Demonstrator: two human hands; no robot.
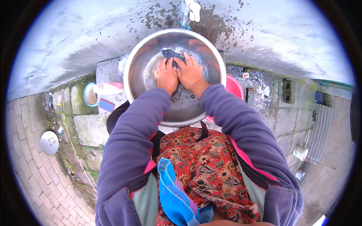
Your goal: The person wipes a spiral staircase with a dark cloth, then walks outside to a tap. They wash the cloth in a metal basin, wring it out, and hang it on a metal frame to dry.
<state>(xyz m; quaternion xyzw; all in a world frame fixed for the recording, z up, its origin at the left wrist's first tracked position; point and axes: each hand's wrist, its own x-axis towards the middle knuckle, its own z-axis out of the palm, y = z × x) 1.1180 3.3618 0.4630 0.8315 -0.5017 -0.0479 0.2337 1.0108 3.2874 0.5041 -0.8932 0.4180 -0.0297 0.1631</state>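
A wide stainless steel basin [135,84] stands in front of me, with sudsy water [185,99] in its bottom. In the water lies a bunched dark cloth [169,54], wet and partly covered by my hands. My left hand [166,75] bears down on the cloth's near left part, its fingers curving over the fabric. Against it, thumbs close together, my right hand [190,72] holds the right part with its fingers somewhat spread. The fingertips and the underside of the cloth are partly hidden.
A white tap [194,11] on a pipe rises beyond the basin, against a splashed wall [113,31]. To the left are a pink bottle [109,88], a blue-rimmed container [90,95] and a phone [106,106] on a slab. A pink basin [235,86] shows at right.
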